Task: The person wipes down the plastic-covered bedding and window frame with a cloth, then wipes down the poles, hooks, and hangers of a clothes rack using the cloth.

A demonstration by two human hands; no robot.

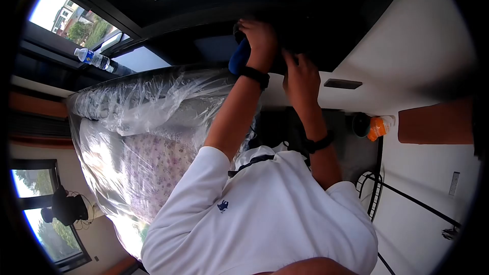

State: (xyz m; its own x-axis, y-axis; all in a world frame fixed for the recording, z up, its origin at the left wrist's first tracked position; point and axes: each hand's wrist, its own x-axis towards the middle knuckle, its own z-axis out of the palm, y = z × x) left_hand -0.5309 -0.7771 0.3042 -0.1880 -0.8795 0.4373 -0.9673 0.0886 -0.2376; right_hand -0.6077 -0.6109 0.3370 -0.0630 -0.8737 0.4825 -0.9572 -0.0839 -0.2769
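Observation:
My left hand (261, 40) is raised at the dark window frame (204, 20), its fingers bent round something dark. A blue item (238, 58) shows beside that palm and wrist; whether the hand grips it is unclear. My right hand (303, 79) is just to the right and lower, with fingertips against the black surface under the window. Its fingers are bent, and anything between them is lost in the dark. Black bands circle both of my forearms near the wrists.
A bed under clear plastic sheeting (147, 107) fills the left. A water bottle (94, 58) lies by the open window. At the right are a black bin (360, 125), an orange bag (378, 128), a brown board (435, 124) and a thin black pole (417, 201).

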